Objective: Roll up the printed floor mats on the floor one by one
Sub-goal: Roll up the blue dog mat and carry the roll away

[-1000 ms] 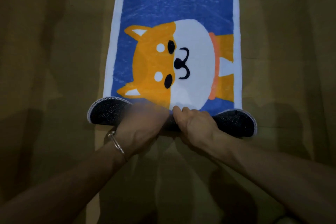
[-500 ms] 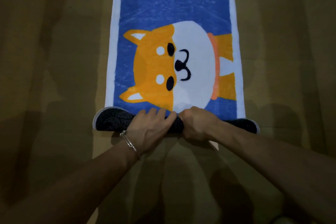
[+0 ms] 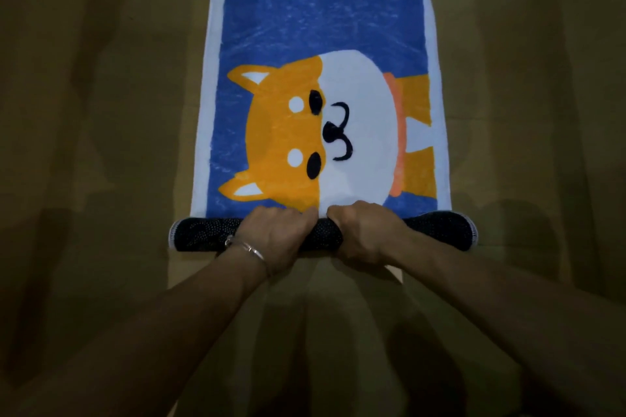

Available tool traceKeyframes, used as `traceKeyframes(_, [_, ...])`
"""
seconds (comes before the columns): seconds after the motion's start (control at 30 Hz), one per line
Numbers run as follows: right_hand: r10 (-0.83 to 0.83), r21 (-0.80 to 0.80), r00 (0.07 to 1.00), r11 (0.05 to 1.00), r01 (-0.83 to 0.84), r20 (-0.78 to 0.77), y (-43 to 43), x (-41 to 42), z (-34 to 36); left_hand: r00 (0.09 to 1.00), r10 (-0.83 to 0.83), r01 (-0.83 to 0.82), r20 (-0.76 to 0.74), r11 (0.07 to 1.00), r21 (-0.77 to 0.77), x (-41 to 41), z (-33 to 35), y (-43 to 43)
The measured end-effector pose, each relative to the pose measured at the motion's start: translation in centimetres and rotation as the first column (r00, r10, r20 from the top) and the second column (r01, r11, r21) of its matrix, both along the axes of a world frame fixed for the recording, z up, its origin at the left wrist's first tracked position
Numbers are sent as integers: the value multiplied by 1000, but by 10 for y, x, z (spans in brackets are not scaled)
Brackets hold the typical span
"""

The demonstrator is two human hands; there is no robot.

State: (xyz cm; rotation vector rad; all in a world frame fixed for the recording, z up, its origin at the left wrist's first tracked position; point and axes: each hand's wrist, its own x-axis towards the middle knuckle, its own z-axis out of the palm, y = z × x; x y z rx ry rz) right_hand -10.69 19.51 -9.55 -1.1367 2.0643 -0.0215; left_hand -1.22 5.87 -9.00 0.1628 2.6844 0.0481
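Observation:
A printed floor mat, blue with a white border and an orange-and-white dog, lies flat on the floor ahead of me. Its near end is turned over into a dark dotted roll that runs across the mat's width. My left hand, with a bracelet at the wrist, grips the roll left of centre. My right hand grips it right beside the left, fingers curled over the top. The dog's lower edge is hidden under the roll and my hands.
Brown floor surrounds the mat on all sides, dim and crossed by shadows. A pale strip of floor shows just behind my right wrist.
The roll has tightened and moved a little further up the mat. Both hands have shifted forward over it, from loose and blurred to a firm side-by-side grip.

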Motion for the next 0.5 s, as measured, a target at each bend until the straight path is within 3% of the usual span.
traceKeyframes(0.07, [49, -124, 959, 988, -86, -279, 6, 8, -7, 978, 69, -75, 198, 997, 24, -14, 0, -3])
traceKeyframes(0.13, [71, -95, 911, 988, -119, -406, 8, 15, -8, 948, 89, -110, 306, 993, 51, -23, 1, -3])
traceKeyframes(0.17, [66, -60, 937, 994, -92, -342, 6, 14, -6, 952, 84, -104, 294, 993, 50, -24, 3, -3])
traceKeyframes(0.23, [32, 21, 997, 999, -30, -74, 2, 4, 3, 978, 72, -83, 193, 995, 46, -17, 5, -3])
traceKeyframes(0.33, [64, 113, 988, 990, -81, 142, -11, -15, 18, 999, 41, -40, 18, 999, -4, -3, 3, 1])
traceKeyframes(0.4, [71, 101, 992, 992, -82, 104, -14, -15, 22, 992, 110, -110, 58, 994, 0, -6, 5, -1])
traceKeyframes(0.5, [102, 9, 971, 995, -103, -215, -8, -3, 13, 967, 185, -186, 176, 983, -13, -22, 7, -9])
